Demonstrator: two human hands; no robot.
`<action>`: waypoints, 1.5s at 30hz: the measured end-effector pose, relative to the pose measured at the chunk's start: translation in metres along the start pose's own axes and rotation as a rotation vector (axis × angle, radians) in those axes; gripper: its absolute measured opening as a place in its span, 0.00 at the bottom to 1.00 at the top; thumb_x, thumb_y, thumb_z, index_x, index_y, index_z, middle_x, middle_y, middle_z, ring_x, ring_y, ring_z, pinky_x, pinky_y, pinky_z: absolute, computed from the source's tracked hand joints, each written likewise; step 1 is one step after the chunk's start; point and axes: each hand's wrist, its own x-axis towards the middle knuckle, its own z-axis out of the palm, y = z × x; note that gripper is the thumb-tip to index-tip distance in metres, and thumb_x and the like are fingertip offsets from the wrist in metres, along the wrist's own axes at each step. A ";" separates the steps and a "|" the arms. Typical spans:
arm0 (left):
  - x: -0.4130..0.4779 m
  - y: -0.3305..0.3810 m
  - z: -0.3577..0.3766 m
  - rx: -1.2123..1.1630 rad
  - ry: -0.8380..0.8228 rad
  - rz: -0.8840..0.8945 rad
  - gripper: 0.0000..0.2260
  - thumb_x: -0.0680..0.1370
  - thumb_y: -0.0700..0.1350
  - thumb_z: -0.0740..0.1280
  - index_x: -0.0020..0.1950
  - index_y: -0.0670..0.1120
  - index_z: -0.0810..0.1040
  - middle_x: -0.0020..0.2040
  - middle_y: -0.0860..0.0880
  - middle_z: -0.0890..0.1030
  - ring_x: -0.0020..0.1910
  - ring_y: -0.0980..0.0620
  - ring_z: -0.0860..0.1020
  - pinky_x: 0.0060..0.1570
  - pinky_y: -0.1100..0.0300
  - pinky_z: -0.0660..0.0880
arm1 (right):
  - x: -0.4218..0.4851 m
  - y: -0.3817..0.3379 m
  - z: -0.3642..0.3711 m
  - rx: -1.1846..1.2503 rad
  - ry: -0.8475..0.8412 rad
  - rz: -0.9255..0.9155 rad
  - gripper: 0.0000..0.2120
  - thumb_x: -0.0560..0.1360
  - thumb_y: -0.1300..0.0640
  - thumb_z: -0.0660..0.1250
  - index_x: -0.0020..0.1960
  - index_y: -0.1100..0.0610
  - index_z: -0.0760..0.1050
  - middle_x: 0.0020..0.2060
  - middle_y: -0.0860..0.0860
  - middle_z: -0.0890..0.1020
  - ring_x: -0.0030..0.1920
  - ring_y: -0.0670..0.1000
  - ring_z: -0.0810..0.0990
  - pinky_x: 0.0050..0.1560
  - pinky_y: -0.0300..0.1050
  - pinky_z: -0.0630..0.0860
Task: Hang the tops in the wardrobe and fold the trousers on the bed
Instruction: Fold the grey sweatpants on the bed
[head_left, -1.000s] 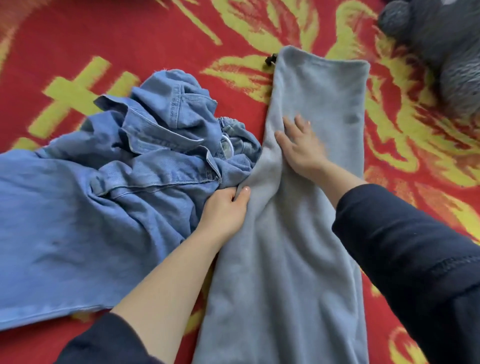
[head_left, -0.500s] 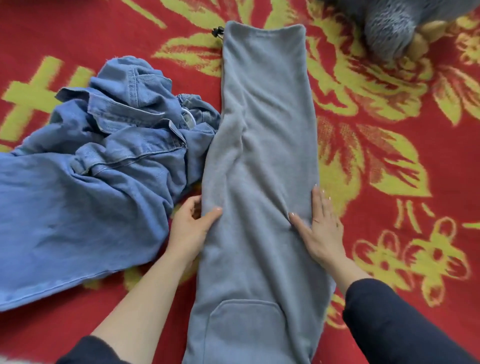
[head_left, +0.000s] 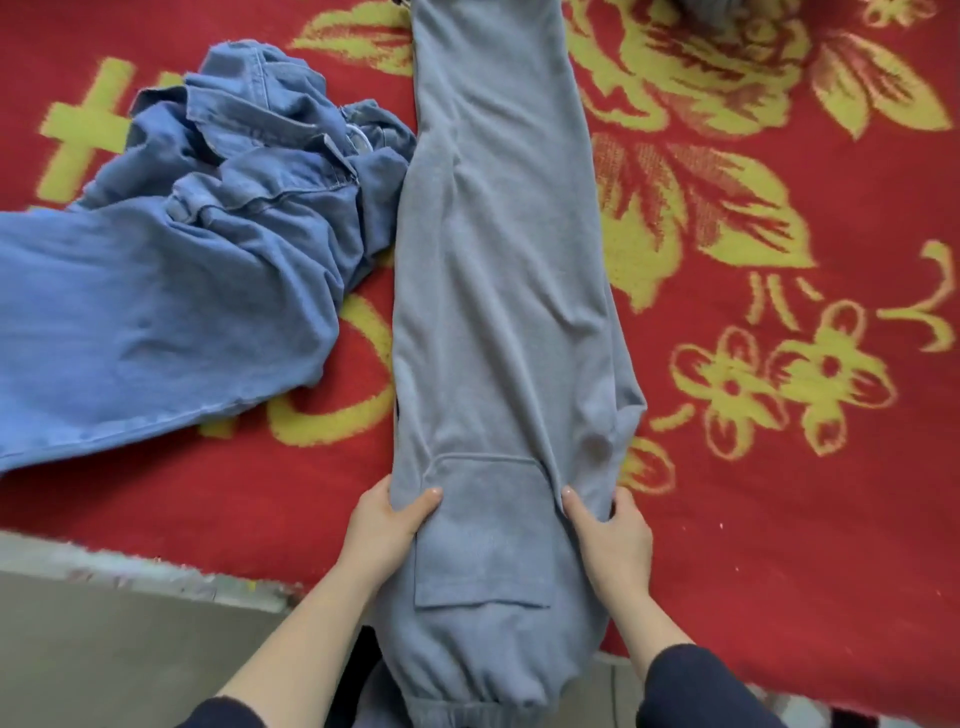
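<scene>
Grey sweatpants (head_left: 498, 291) lie lengthwise on the red bed cover, folded leg over leg, the back pocket facing up and the waistband hanging over the near bed edge. My left hand (head_left: 382, 525) pinches the left edge beside the pocket, thumb on top. My right hand (head_left: 613, 535) pinches the right edge at the same height. Crumpled blue jeans (head_left: 197, 260) lie to the left, touching the sweatpants near the top.
The red blanket with yellow flowers (head_left: 779, 312) covers the bed. Its near edge (head_left: 156, 566) runs along the lower left, with grey floor (head_left: 104, 654) below. A grey plush item (head_left: 717, 10) peeks in at the top.
Both hands slid down the sweatpants from the mid leg to the pocket area and now grip the edges instead of pressing flat. The view has shifted toward the near bed edge.
</scene>
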 end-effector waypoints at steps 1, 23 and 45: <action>-0.011 -0.009 0.003 0.007 0.002 -0.008 0.11 0.74 0.49 0.72 0.55 0.48 0.80 0.47 0.56 0.83 0.46 0.60 0.80 0.45 0.64 0.76 | -0.011 0.008 -0.004 0.012 -0.052 -0.010 0.14 0.70 0.44 0.73 0.42 0.54 0.76 0.37 0.46 0.81 0.42 0.51 0.80 0.39 0.48 0.72; -0.211 -0.070 0.017 0.232 -0.340 -0.445 0.25 0.74 0.44 0.71 0.69 0.41 0.68 0.43 0.47 0.82 0.33 0.52 0.80 0.33 0.59 0.77 | -0.138 0.111 -0.123 0.026 -0.875 0.456 0.06 0.75 0.59 0.69 0.47 0.63 0.77 0.34 0.54 0.80 0.33 0.51 0.79 0.35 0.44 0.78; 0.001 0.220 -0.040 -0.363 -0.063 -0.010 0.10 0.79 0.45 0.60 0.47 0.48 0.81 0.35 0.48 0.85 0.37 0.54 0.84 0.44 0.61 0.77 | 0.063 -0.206 -0.102 0.533 -0.437 -0.063 0.12 0.73 0.65 0.70 0.55 0.61 0.75 0.49 0.61 0.84 0.48 0.55 0.85 0.44 0.43 0.81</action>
